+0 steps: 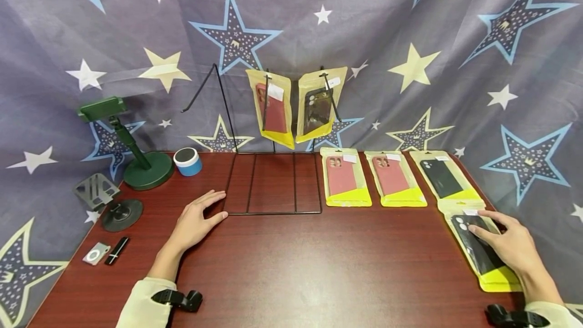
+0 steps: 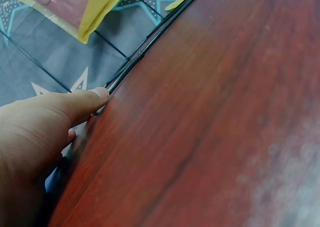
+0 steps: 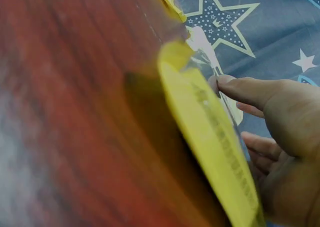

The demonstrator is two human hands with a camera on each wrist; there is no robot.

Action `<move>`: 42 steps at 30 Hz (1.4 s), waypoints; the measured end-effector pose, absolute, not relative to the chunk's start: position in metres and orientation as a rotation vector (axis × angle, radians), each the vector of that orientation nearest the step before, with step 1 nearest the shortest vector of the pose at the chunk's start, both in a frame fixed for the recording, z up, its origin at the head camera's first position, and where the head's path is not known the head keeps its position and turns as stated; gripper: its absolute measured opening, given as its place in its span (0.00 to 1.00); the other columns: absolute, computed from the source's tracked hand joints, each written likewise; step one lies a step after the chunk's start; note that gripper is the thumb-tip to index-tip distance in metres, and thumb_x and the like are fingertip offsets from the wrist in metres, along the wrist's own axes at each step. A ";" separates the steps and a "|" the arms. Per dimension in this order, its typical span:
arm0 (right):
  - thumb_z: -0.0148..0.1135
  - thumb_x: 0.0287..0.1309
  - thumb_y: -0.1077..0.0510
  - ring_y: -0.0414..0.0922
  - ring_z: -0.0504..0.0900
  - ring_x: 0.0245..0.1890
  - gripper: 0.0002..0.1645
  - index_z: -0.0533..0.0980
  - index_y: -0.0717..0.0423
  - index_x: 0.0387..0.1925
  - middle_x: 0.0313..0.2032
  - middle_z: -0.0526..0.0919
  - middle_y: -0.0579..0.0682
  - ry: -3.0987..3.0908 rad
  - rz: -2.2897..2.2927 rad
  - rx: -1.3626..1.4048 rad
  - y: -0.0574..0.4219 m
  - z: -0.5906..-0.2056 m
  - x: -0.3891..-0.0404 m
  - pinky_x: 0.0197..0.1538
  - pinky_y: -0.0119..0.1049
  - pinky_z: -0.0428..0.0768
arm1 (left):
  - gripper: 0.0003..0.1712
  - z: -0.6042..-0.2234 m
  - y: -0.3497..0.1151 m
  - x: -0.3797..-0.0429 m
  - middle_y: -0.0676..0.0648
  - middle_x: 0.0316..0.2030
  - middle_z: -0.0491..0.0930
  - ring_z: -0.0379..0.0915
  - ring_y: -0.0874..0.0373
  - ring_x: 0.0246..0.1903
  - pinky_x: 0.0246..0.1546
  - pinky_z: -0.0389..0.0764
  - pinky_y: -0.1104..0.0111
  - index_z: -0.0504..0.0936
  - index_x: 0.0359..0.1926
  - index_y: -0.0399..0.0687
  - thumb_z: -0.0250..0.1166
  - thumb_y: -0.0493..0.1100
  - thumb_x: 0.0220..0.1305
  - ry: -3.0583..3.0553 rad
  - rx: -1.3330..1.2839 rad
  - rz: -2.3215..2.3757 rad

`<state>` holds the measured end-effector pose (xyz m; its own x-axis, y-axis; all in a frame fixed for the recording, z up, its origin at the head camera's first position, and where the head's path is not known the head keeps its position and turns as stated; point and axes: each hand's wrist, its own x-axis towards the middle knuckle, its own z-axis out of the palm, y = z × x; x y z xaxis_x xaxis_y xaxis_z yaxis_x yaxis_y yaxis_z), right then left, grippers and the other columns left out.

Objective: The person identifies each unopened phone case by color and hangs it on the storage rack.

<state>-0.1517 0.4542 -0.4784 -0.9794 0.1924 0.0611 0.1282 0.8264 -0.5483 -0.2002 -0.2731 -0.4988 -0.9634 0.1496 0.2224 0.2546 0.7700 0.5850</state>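
At the near right of the glossy, red-brown, wood-grained surface (image 1: 296,272), the right hand (image 1: 514,244) pinches a clear-and-yellow plastic pouch (image 1: 478,242) holding a black phone case, thumb on its front. The left hand (image 1: 193,221), fingers relaxed, touches the front-left corner of a black wire rack (image 1: 273,213). Farther back lie three similar pouches (image 1: 341,176); two more pouches (image 1: 275,110) hang from the rack's hooks.

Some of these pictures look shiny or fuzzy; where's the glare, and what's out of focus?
Head view: pale glare on the front of the table, objects mostly clear; left wrist view: whitish glare at lower right, wood grain soft; right wrist view: the pouch looks blurred, its print unreadable, a dark shadow or reflection beside it, whitish glare at lower left.
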 end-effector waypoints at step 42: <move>0.74 0.61 0.49 0.25 0.74 0.27 0.24 0.83 0.68 0.43 0.29 0.85 0.34 -2.808 1.041 -0.367 0.449 -0.477 -0.154 0.29 0.25 0.72 | 0.33 -0.499 -0.273 -0.201 0.36 0.71 0.73 0.64 0.39 0.75 0.70 0.66 0.39 0.79 0.68 0.48 0.74 0.49 0.64 -2.792 -0.334 -0.966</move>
